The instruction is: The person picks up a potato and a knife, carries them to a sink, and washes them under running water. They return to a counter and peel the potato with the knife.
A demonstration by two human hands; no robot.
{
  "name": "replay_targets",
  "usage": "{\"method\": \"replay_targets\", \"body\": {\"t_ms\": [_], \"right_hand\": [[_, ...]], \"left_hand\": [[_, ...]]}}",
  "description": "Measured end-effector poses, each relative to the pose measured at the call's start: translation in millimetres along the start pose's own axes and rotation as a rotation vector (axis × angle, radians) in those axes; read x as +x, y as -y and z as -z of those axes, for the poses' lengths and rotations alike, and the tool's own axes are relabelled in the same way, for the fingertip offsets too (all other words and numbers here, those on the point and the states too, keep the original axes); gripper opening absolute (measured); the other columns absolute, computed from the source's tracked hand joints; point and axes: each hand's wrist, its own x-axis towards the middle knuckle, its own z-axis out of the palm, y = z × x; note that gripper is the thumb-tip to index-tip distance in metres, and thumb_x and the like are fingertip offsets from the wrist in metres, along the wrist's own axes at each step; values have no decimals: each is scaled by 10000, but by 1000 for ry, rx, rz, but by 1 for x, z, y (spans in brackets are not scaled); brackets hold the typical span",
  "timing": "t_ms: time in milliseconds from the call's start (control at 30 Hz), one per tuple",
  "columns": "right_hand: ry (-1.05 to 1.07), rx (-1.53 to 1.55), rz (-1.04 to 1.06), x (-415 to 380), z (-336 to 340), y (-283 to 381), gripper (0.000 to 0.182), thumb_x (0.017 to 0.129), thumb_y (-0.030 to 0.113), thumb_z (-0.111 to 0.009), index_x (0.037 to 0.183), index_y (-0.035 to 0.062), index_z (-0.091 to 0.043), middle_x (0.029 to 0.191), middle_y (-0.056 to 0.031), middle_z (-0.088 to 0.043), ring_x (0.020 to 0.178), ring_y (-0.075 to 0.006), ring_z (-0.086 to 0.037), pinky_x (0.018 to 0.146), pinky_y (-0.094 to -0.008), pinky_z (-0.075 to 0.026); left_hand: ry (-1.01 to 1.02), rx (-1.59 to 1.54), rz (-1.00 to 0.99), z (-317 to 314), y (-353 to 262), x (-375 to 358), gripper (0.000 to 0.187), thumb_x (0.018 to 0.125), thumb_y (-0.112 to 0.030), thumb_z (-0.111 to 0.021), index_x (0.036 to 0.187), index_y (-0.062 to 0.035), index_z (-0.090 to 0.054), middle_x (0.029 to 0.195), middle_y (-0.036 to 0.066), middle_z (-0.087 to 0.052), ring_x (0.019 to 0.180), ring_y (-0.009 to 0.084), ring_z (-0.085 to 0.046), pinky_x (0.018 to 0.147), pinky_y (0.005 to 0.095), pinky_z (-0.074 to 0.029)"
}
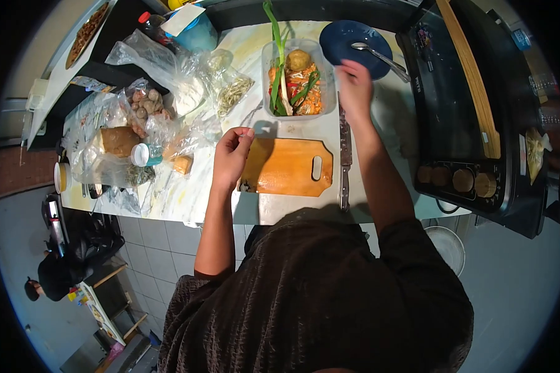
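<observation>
My left hand (231, 155) is closed, thumb against curled fingers, over the left edge of a wooden cutting board (289, 166); anything pinched in it is too small to make out. Between the blue plate and a clear plastic container (331, 102), my right hand (356, 90) is raised with its fingers loosely stretched, and I see nothing in it. Shredded orange vegetables (311, 102), a green onion (276, 37) and a round brownish potato-like item (298, 59) are in the container. A knife (345, 158) lies right of the board, its handle toward me.
A spoon (379, 55) rests on the blue plate (339, 37). Plastic bags (152, 105) of food and a small jar (144, 155) crowd the left. A black oven (460, 124) stands right. Another person (59, 273) is at far lower left.
</observation>
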Motion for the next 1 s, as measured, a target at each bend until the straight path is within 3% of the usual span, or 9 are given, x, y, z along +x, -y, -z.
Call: {"method": "replay_targets", "body": {"t_ms": [67, 133, 233, 367, 533, 600, 733, 933, 1000], "right_hand": [[196, -184, 81, 7, -21, 16, 192, 771, 166, -674, 948, 94, -651, 991, -27, -647, 973, -156, -545, 823, -301, -405], [228, -899, 717, 13, -40, 32, 194, 749, 234, -674, 920, 143, -680, 959, -25, -672, 1031, -202, -515, 873, -359, -337], [447, -1296, 558, 28, -66, 31, 298, 707, 325, -680, 942, 141, -684, 948, -44, -681, 1078, -256, -472, 892, -415, -278], [611, -1466, 402, 34, -83, 37, 385, 681, 404, -687, 931, 112, -690, 1014, -78, -661, 1106, -270, -450, 882, -434, -280], [554, -1380, 481, 34, -77, 34, 427, 686, 404, -697, 984, 99, -681, 1050, -102, -641, 1164, -284, -413, 924, -460, -252], [377, -1268, 676, 35, -70, 33, 464, 697, 404, -693, 1044, 98, -656, 1073, -100, -630, 1205, -296, -388, 946, -465, -242], [282, -1027, 705, 14, -42, 67, 490, 672, 344, -735, 1078, 99, -614, 1076, -95, -616, 1165, -271, -447, 947, -456, -247], [347, -511, 446, -57, -5, 98, 425, 645, 261, -771, 989, 93, -587, 1001, -80, -619, 995, -212, -568, 898, -365, -336], [502, -277, 395, -85, 2, 105, 421, 640, 235, -769, 997, 96, -595, 992, -64, -611, 1000, -210, -566, 896, -356, -343]], "left_hand": [[-10, -20, -10, 8, 2, -7, 162, 916, -203, -590, 963, -49, -588, 689, -68, -464, 581, 31, -367, 522, 199, -304], [-66, -45, -1, 18, 8, -18, 204, 905, -227, -610, 969, -33, -604, 688, -66, -478, 596, 34, -393, 535, 196, -321], [-120, -59, 16, 36, 11, -38, 203, 905, -227, -607, 969, -34, -605, 679, -63, -485, 594, 37, -400, 535, 202, -328], [-202, -94, 39, 63, 30, -58, 198, 905, -224, -605, 966, -36, -607, 681, -56, -499, 597, 39, -409, 537, 205, -335], [-257, -139, 45, 79, 35, -75, 184, 907, -213, -601, 950, -35, -607, 702, -47, -522, 601, 40, -416, 541, 207, -344], [-258, -138, 35, 82, 35, -76, 183, 907, -213, -601, 949, -35, -606, 704, -47, -524, 601, 40, -415, 540, 208, -344], [-233, -114, 33, 83, 28, -73, 186, 907, -216, -601, 951, -35, -604, 698, -50, -521, 600, 38, -415, 539, 204, -341], [-61, -62, -57, 60, 13, -56, 181, 903, -218, -610, 952, -44, -601, 656, -69, -477, 590, 32, -396, 534, 188, -322], [10, 0, -66, 53, 11, -51, 235, 886, -211, -633, 1041, -39, -591, 709, -49, -482, 632, 47, -424, 574, 196, -359]]}}
